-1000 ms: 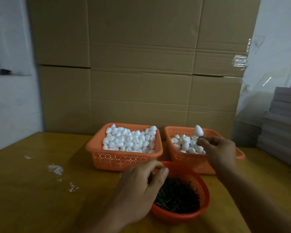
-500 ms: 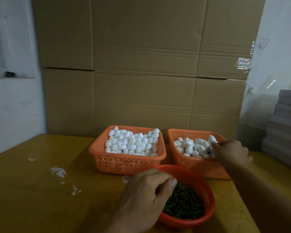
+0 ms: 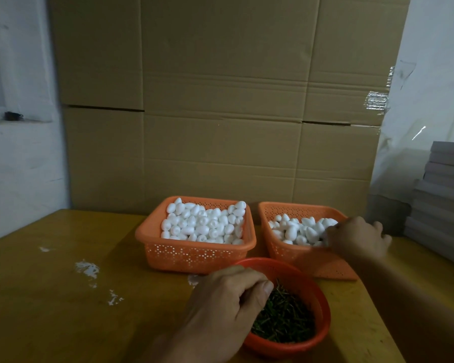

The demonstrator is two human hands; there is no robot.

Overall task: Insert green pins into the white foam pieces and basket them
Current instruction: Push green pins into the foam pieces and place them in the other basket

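Note:
My left hand point(image 3: 228, 310) reaches over the near rim of the round red bowl point(image 3: 323, 305). Its thumb and fingertips are pinched together in the heap of green pins point(image 3: 286, 320). My right hand point(image 3: 357, 239) is inside the right orange basket point(image 3: 296, 254), fingers curled down among the white foam pieces point(image 3: 299, 231) there. The back of the hand hides whether it holds a piece. The left orange basket point(image 3: 194, 254) is filled with more white foam pieces point(image 3: 205, 224).
The baskets and bowl stand on a yellow-brown wooden table point(image 3: 63, 284) with white flecks point(image 3: 87, 268) on its left part. A wall of cardboard boxes point(image 3: 220, 127) rises right behind the baskets. Grey boards point(image 3: 440, 200) are stacked at the right.
My right hand, which held a foam piece up above the right basket, has gone down into that basket. My left hand has dipped lower into the pins. The camera tilted slightly.

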